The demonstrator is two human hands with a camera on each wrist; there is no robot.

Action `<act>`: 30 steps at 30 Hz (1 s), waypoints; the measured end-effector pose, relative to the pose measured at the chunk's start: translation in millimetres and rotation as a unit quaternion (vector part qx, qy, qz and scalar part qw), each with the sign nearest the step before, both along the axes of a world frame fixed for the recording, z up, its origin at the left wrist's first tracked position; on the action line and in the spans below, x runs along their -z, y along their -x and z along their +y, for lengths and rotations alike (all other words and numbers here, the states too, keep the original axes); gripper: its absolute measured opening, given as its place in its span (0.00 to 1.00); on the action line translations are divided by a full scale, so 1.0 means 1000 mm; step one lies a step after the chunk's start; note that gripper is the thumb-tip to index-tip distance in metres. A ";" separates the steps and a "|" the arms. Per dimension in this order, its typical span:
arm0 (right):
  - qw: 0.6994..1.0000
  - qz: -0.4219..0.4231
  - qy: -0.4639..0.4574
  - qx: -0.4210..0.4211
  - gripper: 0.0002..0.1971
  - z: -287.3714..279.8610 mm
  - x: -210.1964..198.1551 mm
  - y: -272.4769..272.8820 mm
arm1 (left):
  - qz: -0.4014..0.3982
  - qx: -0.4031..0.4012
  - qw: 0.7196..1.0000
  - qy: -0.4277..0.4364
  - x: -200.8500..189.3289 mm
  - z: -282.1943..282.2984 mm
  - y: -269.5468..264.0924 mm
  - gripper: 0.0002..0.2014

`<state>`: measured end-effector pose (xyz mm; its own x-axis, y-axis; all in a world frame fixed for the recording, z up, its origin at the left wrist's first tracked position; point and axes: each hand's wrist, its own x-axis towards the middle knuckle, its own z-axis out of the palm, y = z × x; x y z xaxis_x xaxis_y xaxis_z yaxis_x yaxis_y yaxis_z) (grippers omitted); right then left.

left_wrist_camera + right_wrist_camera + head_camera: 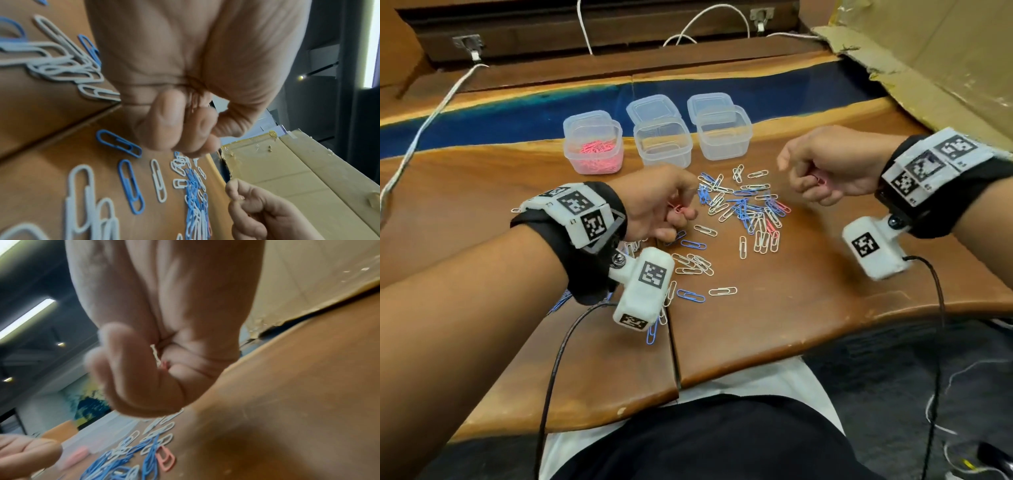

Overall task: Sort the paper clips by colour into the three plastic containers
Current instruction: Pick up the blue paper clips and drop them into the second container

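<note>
Three clear plastic containers stand in a row at the back. The left container holds pink clips; the middle container and the right container look empty. A loose pile of blue, white and a few pink paper clips lies in front of them. At the pile's left edge my left hand hovers, its fingers curled round pink clips. My right hand is raised right of the pile, fist closed on clips, one pink and one white showing. The left fist hides most of its clips.
Lids lie behind the containers. A torn cardboard sheet covers the table's right rear. A white cable runs along the left. More clips lie scattered toward the table's front edge, some under my left wrist.
</note>
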<state>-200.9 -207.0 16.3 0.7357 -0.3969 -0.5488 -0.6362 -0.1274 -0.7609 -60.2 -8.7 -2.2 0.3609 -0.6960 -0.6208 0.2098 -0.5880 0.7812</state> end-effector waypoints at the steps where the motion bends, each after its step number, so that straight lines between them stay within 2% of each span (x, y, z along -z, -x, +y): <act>1: 1.000 0.014 -0.012 0.004 0.07 -0.002 0.001 0.002 | 0.005 0.012 1.000 -0.004 -0.001 -0.003 0.000 0.07; 2: 1.000 0.025 -0.018 0.003 0.05 -0.002 0.003 0.004 | 0.011 0.023 1.000 -0.009 -0.002 -0.005 0.001 0.07; 3: 0.999 0.032 -0.007 -0.008 0.07 -0.002 0.006 0.005 | 0.016 0.029 0.999 -0.013 -0.003 -0.009 0.002 0.08; 5: 0.993 0.040 0.087 -0.072 0.13 0.002 0.009 0.008 | -0.002 0.028 0.999 -0.024 -0.003 -0.016 0.004 0.10; 7: 0.963 0.048 0.214 -0.157 0.13 0.013 0.011 0.012 | -0.067 0.045 0.997 -0.018 -0.001 -0.024 0.009 0.13; 10: 0.931 0.031 0.303 -0.201 0.10 0.027 0.018 0.014 | -0.206 0.111 0.972 0.002 0.003 -0.036 0.017 0.16; 12: 0.924 0.030 0.329 -0.192 0.10 0.035 0.021 0.013 | -0.260 0.141 0.955 -0.001 0.003 -0.041 0.022 0.21; 16: 0.912 0.050 0.356 -0.199 0.08 0.044 0.020 0.009 | -0.276 0.162 0.947 0.003 -0.001 -0.051 0.027 0.23; 20: 0.904 0.063 0.362 -0.220 0.07 0.052 0.022 0.005 | -0.314 0.209 0.926 -0.013 -0.003 -0.062 0.025 0.15; 23: 0.890 0.049 0.386 -0.238 0.10 0.050 0.022 0.007 | -0.402 0.229 0.887 -0.014 -0.004 -0.072 0.025 0.08; 25: 0.897 0.033 0.379 -0.224 0.11 0.041 0.015 0.012 | -0.457 0.236 0.857 0.026 -0.004 -0.080 0.024 0.07; 26: 0.915 0.029 0.353 -0.194 0.12 0.034 0.011 0.015 | -0.473 0.249 0.844 0.041 -0.004 -0.084 0.025 0.07; 28: 0.965 0.036 0.240 -0.095 0.11 0.023 0.003 0.024 | -0.489 0.283 0.823 0.061 -0.005 -0.091 0.029 0.05; 30: 0.985 0.049 0.160 -0.036 0.09 0.014 -0.001 0.030 | -0.501 0.319 0.802 0.066 -0.005 -0.098 0.031 0.03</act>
